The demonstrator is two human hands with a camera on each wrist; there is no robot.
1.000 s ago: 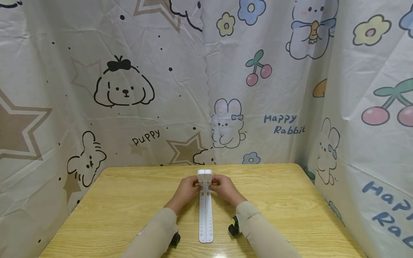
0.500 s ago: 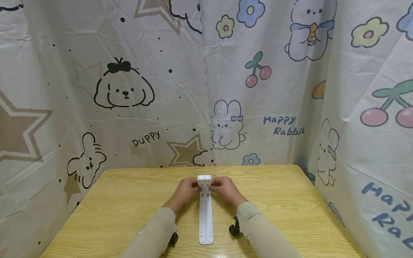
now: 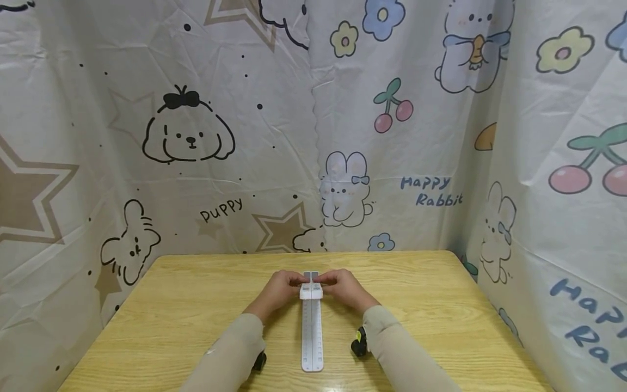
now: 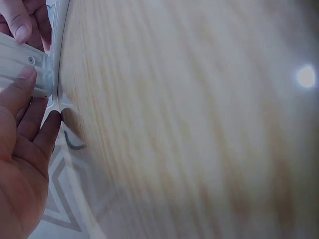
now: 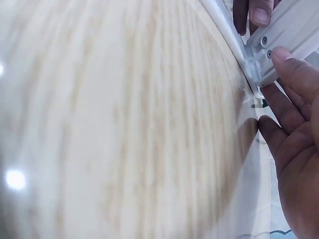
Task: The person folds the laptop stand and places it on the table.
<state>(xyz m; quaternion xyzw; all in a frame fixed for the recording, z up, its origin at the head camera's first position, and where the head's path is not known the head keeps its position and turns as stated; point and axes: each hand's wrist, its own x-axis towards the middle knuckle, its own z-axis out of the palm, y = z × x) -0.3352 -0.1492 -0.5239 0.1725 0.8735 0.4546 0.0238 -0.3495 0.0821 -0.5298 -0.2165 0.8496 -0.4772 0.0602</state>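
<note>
A white folding stand (image 3: 312, 332) lies lengthwise on the wooden table, split by a centre seam, with rows of notches along its strip. At its far end a white hinged piece (image 3: 311, 292) leans toward me over the strip, and two grey pads show behind it. My left hand (image 3: 280, 293) pinches this piece from the left, thumb on its face in the left wrist view. From the other side my right hand (image 3: 344, 289) pinches it too. In the right wrist view my right thumb (image 5: 294, 69) presses beside small screws on the white part (image 5: 299, 30).
The wooden table (image 3: 416, 305) reaches back to a printed curtain (image 3: 274, 136) that also hangs along both sides. Black wrist cameras sit under both sleeves, the right one (image 3: 360, 343) near the stand's right side.
The hinged piece at the stand's far end has tipped down toward me from upright, and grey pads have come into view. Both hands have kept their pinch and stayed nearly in place.
</note>
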